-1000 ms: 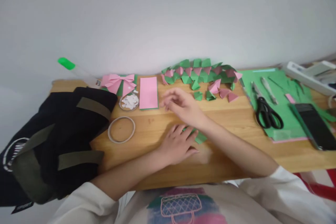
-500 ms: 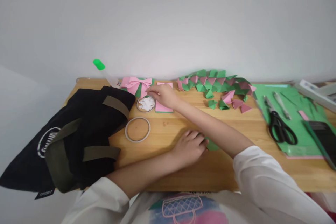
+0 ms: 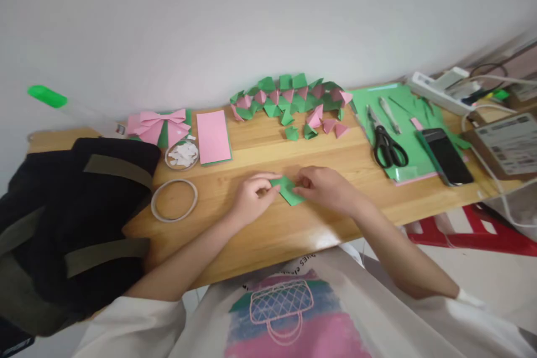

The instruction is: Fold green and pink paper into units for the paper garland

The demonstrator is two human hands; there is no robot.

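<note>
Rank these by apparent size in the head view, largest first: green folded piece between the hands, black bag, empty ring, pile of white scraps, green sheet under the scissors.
1. black bag
2. green sheet
3. ring
Unsure: white scraps and green piece, which fingers partly cover.

Count: held green paper (image 3: pixel 287 190), 1; black bag (image 3: pixel 109 207), 1; pink bow (image 3: pixel 161 123), 1; round rims (image 3: pixel 153 200), 2; scissors (image 3: pixel 390 151), 1 pair; phone (image 3: pixel 448 156), 1.

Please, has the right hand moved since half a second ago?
Yes. Compared with the flat pink sheet, the right hand has moved rightward and closer to the person, to the small green paper.
</note>
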